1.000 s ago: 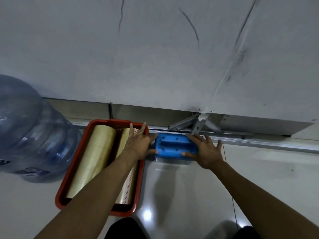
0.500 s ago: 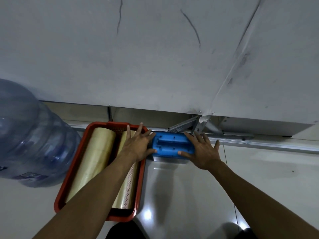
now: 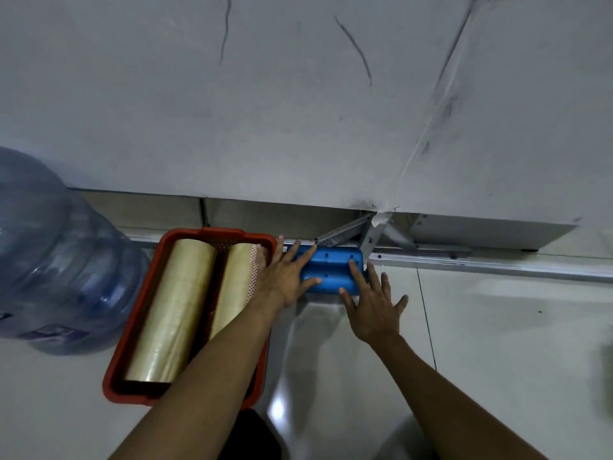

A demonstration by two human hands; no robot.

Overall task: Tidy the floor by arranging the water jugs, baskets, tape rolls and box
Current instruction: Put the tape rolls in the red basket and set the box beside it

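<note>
A small blue plastic box lies on the floor against a metal rail. My left hand rests flat on its left end, fingers spread. My right hand lies flat at its right front corner, fingers spread, the index finger on the box. Left of the box stands a red basket with two long stacks of clear tape rolls lying in it side by side. A big blue water jug lies at the far left beside the basket.
A grey table top overhangs the far side, with a metal brace and a floor rail under it. Pale glossy floor tiles stretch to the right. A dark shape sits at the bottom edge.
The box has slid left, close to the basket. My right hand has drawn back from gripping the box's right end to lying flat at its corner.
</note>
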